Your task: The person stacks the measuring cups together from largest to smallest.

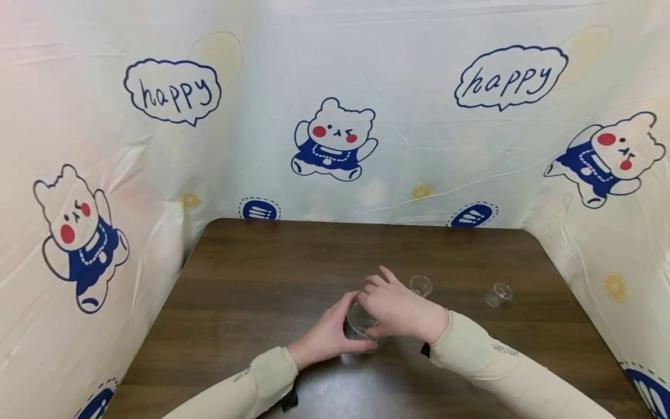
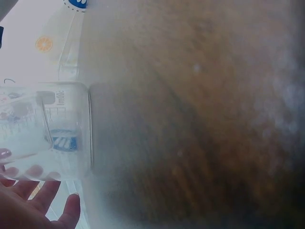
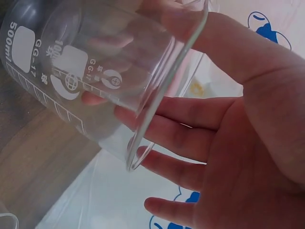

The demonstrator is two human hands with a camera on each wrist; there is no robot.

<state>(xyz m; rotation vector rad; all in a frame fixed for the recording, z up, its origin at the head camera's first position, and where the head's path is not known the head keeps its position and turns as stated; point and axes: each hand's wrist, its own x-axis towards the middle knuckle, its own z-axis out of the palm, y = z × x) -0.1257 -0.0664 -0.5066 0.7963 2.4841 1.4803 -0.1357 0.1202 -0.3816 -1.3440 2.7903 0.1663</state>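
Observation:
A large clear glass beaker [image 1: 359, 319] marked 500ml stands near the middle of the table's front half. My left hand [image 1: 331, 330] grips it round the side, its fingers also showing in the left wrist view beside the glass. A smaller beaker [image 3: 71, 59] with white print sits inside the large one, its rim below the outer rim. From above, my right hand [image 1: 398, 308] reaches into the large beaker's mouth, thumb and forefinger pinching the smaller beaker near its rim. Its other fingers are spread at the large rim.
Beyond my right hand stands a small clear beaker [image 1: 420, 284], partly hidden by it. Another little beaker [image 1: 499, 295] is farther right on the brown wooden table [image 1: 272, 256]. A printed cloth [image 1: 408, 116] hangs round the table's back and sides.

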